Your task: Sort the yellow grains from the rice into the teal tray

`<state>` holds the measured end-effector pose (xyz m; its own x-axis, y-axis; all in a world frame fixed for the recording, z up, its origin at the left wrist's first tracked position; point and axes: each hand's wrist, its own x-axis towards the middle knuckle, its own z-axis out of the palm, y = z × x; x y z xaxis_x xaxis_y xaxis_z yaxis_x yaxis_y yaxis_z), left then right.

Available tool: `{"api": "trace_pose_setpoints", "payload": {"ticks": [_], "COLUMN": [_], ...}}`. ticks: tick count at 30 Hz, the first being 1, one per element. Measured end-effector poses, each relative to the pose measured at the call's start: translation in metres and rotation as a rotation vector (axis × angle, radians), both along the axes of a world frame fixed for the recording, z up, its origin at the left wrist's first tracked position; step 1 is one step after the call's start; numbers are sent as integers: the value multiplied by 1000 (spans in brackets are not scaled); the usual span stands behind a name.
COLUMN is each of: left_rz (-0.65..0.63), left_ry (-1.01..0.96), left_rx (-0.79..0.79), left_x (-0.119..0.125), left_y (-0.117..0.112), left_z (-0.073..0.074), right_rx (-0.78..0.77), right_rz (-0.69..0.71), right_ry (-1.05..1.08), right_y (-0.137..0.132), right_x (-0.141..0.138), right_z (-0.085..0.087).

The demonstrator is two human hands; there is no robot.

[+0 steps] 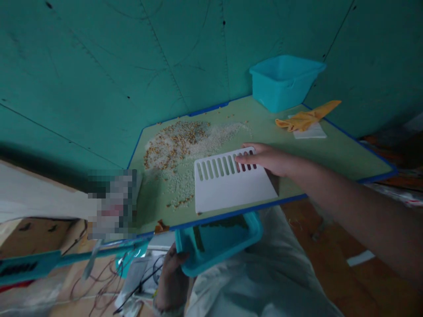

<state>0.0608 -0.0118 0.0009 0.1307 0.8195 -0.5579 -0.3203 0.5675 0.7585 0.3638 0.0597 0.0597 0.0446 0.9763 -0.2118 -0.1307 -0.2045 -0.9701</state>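
Note:
My right hand (264, 159) grips the top right edge of a white slotted plastic scraper (228, 187) that lies on the green table (330, 149), fingers through its slots. Spilled grains (185, 145), yellow and white, are spread over the table's left part. My left hand (172, 277) holds a teal plastic bin (214, 244) by its left rim, just below the table's near edge and under the scraper. A few grains (180, 203) lie near the front edge beside the scraper.
A second teal bin (284, 81) stands at the table's far corner against the teal wall. An orange cloth (307, 118) lies on a white paper (310, 131) to its right. Wires and clutter (109, 281) sit lower left.

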Motion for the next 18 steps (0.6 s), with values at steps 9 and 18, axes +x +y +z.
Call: {"api": "trace_pose_setpoints", "payload": {"ticks": [9,18], "left_rz": [68,103], "left_ry": [-50,-203], "left_rx": [60,184], "left_x": [10,18], "left_y": [0,-10], "left_z": [7,8], "right_rx": [68,139], "right_rz": [88,207], "right_ry": [11,32], "right_y": [-6,-7], "right_x": [-1,-1], "right_z": [3,0]}}
